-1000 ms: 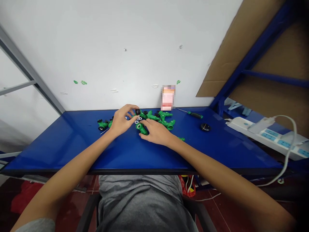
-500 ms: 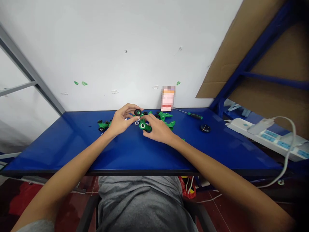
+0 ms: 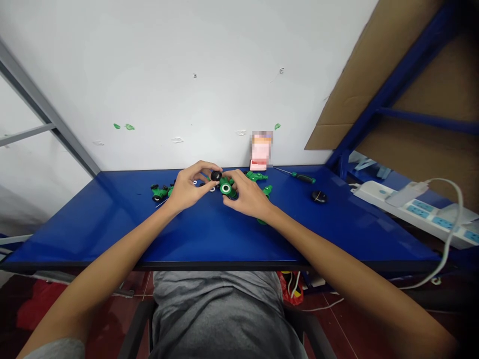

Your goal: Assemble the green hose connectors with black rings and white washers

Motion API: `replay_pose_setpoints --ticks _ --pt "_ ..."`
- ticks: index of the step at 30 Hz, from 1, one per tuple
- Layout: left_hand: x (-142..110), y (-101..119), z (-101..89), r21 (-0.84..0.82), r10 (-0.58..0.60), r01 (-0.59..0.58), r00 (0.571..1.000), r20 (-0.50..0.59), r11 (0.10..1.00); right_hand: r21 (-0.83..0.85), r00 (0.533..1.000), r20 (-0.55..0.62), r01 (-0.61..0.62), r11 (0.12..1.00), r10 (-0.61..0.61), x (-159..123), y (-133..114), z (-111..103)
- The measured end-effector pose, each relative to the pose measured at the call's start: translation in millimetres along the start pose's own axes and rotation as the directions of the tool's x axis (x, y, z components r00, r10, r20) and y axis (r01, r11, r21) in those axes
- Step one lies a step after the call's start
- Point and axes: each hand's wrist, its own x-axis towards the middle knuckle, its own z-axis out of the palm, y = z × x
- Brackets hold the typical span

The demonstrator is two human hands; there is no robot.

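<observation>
Nearest is the person's grey shirt [image 3: 224, 319], between the dark arms of a chair [image 3: 135, 329], over a dark red tiled floor [image 3: 342, 324]. Below the table's front edge shows a red bundle [image 3: 298, 298] with yellow and black on it; whether it is a bag, and what it may hold, cannot be told.

The table [image 3: 187, 239] is glossy blue with a dark front edge. Above its middle, the right hand [image 3: 245, 194] grips a green fitting [image 3: 226, 188], its round end with a white ring facing the person. The left hand [image 3: 192, 187] pinches a black cap [image 3: 216, 176] between thumb and fingers, just beside the fitting; whether the two touch is unclear.

A white washer [image 3: 212, 189] shows between the hands. More green parts [image 3: 160, 193] lie left of the left hand, others beyond the right. A black disc [image 3: 319, 196] and a screwdriver [image 3: 304, 177] lie further right, near a white power strip [image 3: 379, 192].

At the back, a pixelated item [image 3: 261, 152] stands against the white wall [image 3: 224, 99]; cardboard [image 3: 346, 114] and a blue frame [image 3: 374, 102] rise at right.
</observation>
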Motion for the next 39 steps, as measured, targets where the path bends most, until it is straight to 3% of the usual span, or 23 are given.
replay_pose_setpoints --ticks 12,21,34,39 --pt "1.1 1.6 -1.3 0.013 0.085 -0.085 0.996 0.027 0.996 0.026 0.999 -0.012 0.034 0.999 -0.034 -0.3 0.2 2.3" --pt "0.5 2.0 -2.7 0.112 0.178 -0.182 0.983 0.051 0.977 0.044 0.999 -0.032 0.011 0.999 -0.009 0.9 3.1 1.3" --pt "-0.3 2.7 -2.5 0.228 0.178 -0.187 0.982 0.057 0.956 0.073 1.000 -0.025 0.012 0.997 -0.010 0.8 1.4 -0.9" --pt "1.1 0.1 -3.7 0.221 0.101 -0.108 0.994 0.044 0.969 0.226 0.997 -0.075 -0.003 0.974 0.020 3.1 13.5 6.9"
